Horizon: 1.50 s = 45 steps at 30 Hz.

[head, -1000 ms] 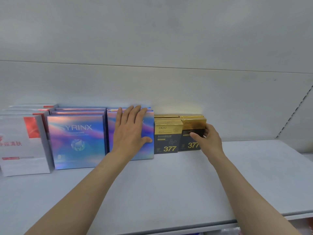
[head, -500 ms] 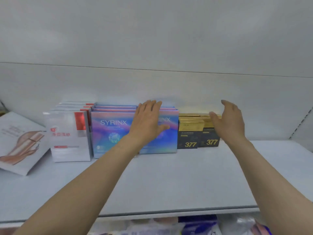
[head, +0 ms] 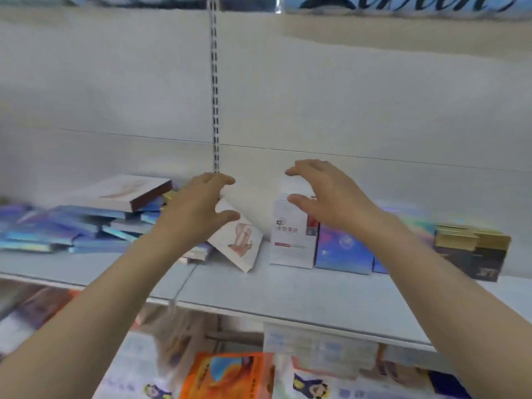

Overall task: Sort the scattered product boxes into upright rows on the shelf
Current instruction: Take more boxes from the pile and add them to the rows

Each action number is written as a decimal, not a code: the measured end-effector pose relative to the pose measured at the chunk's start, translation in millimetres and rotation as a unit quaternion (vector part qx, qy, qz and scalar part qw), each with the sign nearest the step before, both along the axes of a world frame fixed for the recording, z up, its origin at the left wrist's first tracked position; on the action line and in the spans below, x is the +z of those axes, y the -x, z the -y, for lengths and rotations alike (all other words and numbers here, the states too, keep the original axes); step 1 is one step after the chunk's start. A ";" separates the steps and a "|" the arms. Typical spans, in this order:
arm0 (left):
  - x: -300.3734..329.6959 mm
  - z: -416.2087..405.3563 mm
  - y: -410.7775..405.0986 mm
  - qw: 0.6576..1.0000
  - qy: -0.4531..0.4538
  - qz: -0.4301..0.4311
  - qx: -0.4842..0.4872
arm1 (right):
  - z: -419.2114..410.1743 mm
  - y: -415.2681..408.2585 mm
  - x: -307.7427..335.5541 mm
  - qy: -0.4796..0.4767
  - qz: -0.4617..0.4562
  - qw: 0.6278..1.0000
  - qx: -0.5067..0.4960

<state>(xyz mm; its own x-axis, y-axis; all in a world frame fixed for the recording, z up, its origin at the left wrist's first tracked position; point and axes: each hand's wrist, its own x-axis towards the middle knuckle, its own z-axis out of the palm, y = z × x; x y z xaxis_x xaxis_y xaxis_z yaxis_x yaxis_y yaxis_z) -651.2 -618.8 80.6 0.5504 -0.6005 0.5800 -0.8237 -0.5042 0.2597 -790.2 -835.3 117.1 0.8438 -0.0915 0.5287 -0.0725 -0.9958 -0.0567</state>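
Both hands are spread wide and hold nothing: right of the right hand boxes stand up in rows, but by the left hand a white box leans and a blue pile lies flat.

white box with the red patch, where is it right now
The white box stands upright mid-shelf in the head view, just under the right hand, between a tilted box and blue boxes.

Under my left hand a white box leans tilted on the shelf. Blue shiny boxes lie flat in a messy heap further left. Past my right hand, white, blue and gold-black boxes stand upright in a row.
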 end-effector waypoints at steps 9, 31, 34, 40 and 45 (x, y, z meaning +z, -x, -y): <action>-60.1 -200.1 -40.2 0.994 0.010 -0.019 0.103 | -183.8 -91.2 -61.4 -0.059 -0.032 0.990 0.124; -116.3 -385.6 -407.2 0.965 0.003 -0.145 0.217 | -399.4 -522.8 -127.6 -0.178 -0.133 0.958 0.182; -133.5 -384.0 -441.2 0.964 0.008 -0.186 0.188 | -399.1 -549.2 -138.3 -0.189 -0.125 0.963 0.143; -142.1 -412.1 -522.4 0.958 0.020 -0.173 0.230 | -391.5 -569.2 -153.5 -0.069 -0.196 0.978 0.004; -149.0 -462.3 -603.9 0.928 -0.109 -0.136 0.329 | -420.0 -594.0 -145.4 -0.137 -0.183 0.974 0.003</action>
<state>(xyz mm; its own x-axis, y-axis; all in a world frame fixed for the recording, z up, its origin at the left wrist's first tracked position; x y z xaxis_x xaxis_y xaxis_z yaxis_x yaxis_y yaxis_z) -47.4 -156.5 -68.4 0.9482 -0.1686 0.2694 -0.2370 -0.9399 0.2459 -196.2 -415.3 -28.3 0.9718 -0.1823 0.1498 -0.1327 -0.9472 -0.2919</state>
